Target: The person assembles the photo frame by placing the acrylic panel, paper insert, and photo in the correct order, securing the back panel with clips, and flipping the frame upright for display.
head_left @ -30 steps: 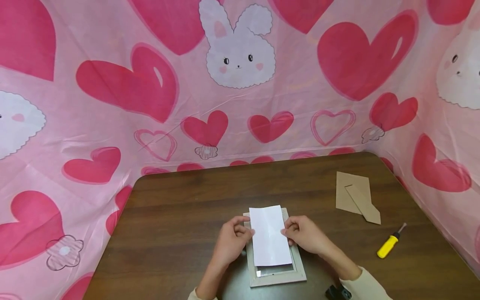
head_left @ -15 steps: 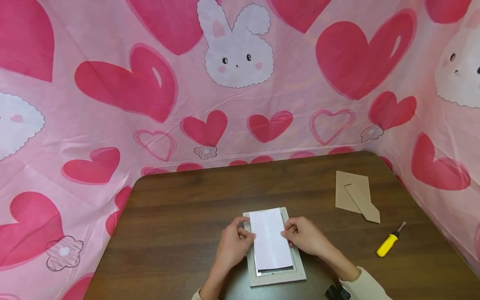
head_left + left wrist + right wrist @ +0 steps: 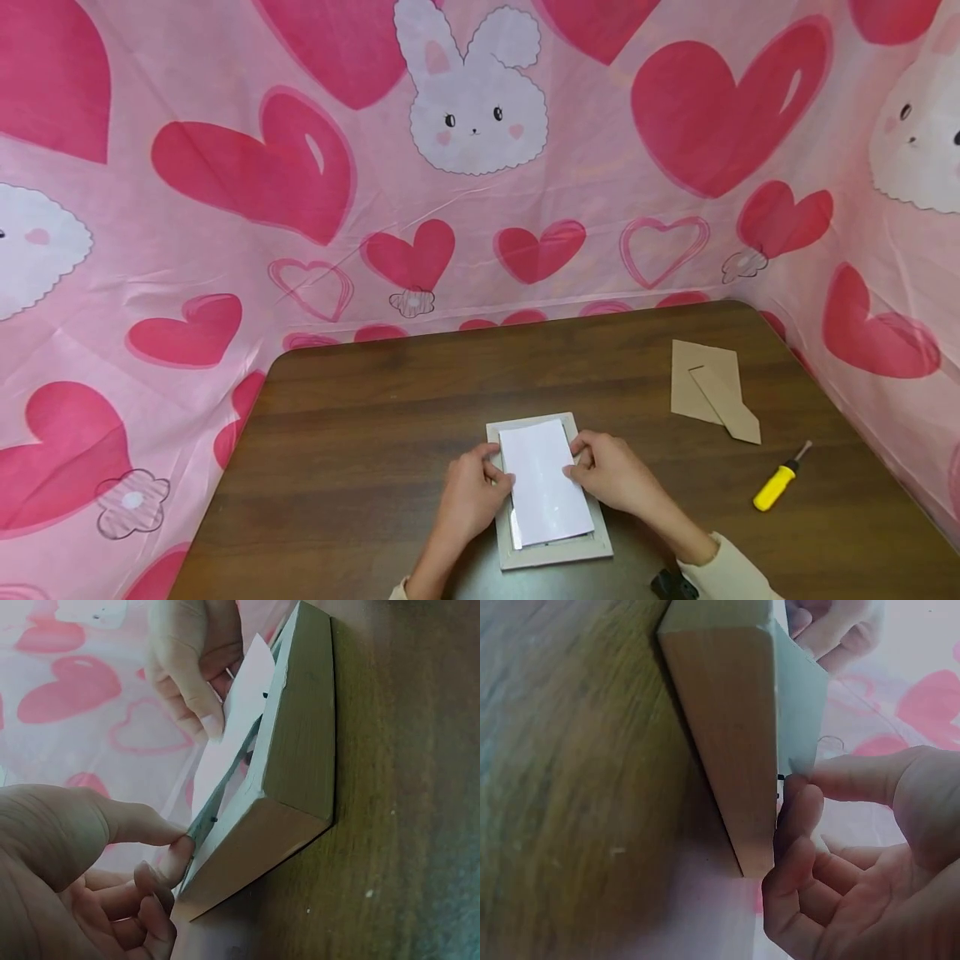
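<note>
A white sheet of paper (image 3: 546,483) lies at a slight slant over the opening of a pale wooden picture frame (image 3: 555,557). My left hand (image 3: 471,492) pinches the sheet's left edge between thumb and forefinger. On the opposite side, my right hand (image 3: 611,473) pinches the right edge. The left wrist view shows the paper (image 3: 236,712) bowed and raised along the near end of the frame (image 3: 300,720), with small dark tabs on the frame's inner edge. From the right wrist, the sheet (image 3: 801,697) stands tilted above the frame's side (image 3: 727,720).
The frame rests on a brown wood-grain table (image 3: 360,467). At the right lies a brown backing board (image 3: 693,396) with an angled stand leg (image 3: 727,408). Nearer is a screwdriver (image 3: 776,487) with a yellow handle. A pink heart-patterned cloth (image 3: 315,200) hangs around the table.
The sheet has moved toward the near end of the frame, and its near end has swung a little right. Both hands have come nearer with it, still pinching its edges.
</note>
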The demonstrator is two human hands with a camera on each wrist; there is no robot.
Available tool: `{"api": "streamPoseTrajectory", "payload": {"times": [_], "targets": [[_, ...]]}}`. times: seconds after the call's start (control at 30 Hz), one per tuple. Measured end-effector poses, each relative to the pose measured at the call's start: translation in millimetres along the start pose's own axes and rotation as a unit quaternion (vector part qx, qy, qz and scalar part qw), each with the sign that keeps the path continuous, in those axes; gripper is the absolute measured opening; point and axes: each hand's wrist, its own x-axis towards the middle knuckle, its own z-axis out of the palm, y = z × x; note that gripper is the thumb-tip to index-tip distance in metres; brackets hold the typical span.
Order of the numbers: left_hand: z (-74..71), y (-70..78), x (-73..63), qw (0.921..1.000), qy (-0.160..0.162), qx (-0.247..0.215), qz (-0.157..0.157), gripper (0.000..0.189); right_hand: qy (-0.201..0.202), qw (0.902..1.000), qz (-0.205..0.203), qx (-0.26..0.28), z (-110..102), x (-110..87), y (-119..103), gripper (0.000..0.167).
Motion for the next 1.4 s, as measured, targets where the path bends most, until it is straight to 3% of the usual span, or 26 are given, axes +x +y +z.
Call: {"api": "streamPoseTrajectory", "payload": {"times": [0.27, 0.6, 0.87, 1.13, 1.4], "targets": [[2.4, 3.3, -1.4, 0.9981, 0.007, 0.06, -0.003, 0.048, 0.02, 0.9989, 0.001, -0.042, 2.7, -3.3, -3.0, 0.026], [2.9, 5.1, -1.2, 0.9947, 0.02, 0.101, 0.001, 0.043, 0.022, 0.9977, 0.017, -0.062, 4.7, -3.7, -2.4, 0.034], [3.8, 2.2, -2.6, 0.9887, 0.026, 0.147, -0.015, 0.07, 0.026, 0.9937, 0.017, -0.108, 1.7, -3.5, -0.5, 0.042], [4.3, -0.6, -1.9, 0.9897, 0.007, 0.141, -0.021, 0.076, 0.006, 0.9929, 0.034, -0.113, -1.2, -0.2, 2.7, 0.067], [6.1, 0.6, -1.2, 0.9911, -0.008, 0.132, -0.021, 0.073, -0.013, 0.9929, 0.029, -0.115, -1.8, 1.6, 3.9, 0.062]]}}
